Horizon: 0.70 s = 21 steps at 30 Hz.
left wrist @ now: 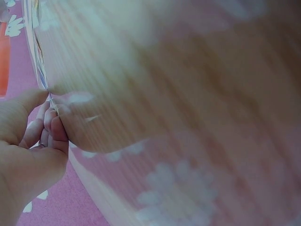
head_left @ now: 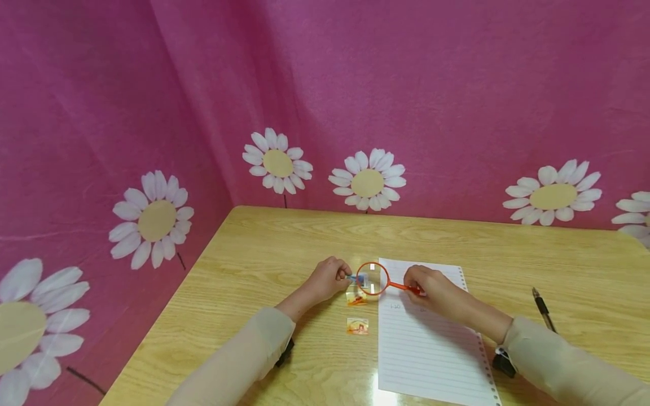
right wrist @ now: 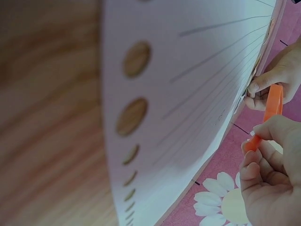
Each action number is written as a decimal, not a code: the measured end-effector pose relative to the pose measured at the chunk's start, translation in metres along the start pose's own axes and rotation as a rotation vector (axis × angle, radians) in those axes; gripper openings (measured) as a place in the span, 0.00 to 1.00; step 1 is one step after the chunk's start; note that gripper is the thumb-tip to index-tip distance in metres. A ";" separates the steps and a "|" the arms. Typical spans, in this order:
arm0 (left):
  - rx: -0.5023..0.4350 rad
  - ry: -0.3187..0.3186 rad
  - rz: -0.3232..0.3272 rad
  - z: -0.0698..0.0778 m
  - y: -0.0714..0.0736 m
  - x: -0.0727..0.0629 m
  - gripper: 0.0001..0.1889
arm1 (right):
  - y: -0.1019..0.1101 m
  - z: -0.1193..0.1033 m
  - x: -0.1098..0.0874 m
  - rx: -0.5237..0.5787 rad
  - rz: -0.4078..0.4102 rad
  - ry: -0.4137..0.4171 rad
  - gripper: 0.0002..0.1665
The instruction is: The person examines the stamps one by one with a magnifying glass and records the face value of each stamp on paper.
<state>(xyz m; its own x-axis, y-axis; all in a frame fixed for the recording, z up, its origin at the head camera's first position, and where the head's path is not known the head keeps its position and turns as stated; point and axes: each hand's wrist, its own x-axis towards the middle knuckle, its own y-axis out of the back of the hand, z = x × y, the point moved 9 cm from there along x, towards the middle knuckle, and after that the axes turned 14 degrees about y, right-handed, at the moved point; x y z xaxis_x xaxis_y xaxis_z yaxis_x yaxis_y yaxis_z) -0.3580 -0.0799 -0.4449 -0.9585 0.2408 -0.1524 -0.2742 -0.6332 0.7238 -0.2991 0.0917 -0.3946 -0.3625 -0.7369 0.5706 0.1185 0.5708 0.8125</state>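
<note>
My left hand [head_left: 326, 277] pinches the left edge of a small blue stamp-sized picture [head_left: 360, 280] between thumb and fingertips, low over the table. In the left wrist view, the thumb and fingers [left wrist: 49, 123] meet at a thin edge. My right hand [head_left: 431, 288] holds an orange-red magnifying glass [head_left: 390, 282] by its handle. Its round lens overlaps the right part of the blue picture in the head view. The right wrist view shows thumb and fingers on the orange handle [right wrist: 254, 142]. Directly below the blue picture lies a yellow-orange picture [head_left: 357, 299], and another [head_left: 358, 326] lies nearer.
A lined sheet of paper [head_left: 431, 355] with punched holes along its right edge lies under the right hand, bearing faint handwriting near its top. A black pen [head_left: 542, 308] rests on the wooden table [head_left: 264, 254] to the right. A pink flowered cloth [head_left: 406, 84] hangs behind.
</note>
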 end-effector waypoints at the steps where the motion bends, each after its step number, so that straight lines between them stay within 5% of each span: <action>1: 0.001 -0.005 0.003 0.000 0.000 0.000 0.04 | 0.000 0.000 0.000 0.001 -0.002 -0.001 0.17; 21: -0.008 -0.001 0.001 -0.001 0.000 0.000 0.04 | 0.007 0.002 -0.009 -0.021 0.006 -0.014 0.17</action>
<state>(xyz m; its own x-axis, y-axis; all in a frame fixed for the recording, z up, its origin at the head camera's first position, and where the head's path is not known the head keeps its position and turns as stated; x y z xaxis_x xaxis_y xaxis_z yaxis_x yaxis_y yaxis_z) -0.3579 -0.0807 -0.4453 -0.9587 0.2409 -0.1512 -0.2739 -0.6389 0.7189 -0.2972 0.1029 -0.3938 -0.3744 -0.7285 0.5737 0.1397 0.5673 0.8116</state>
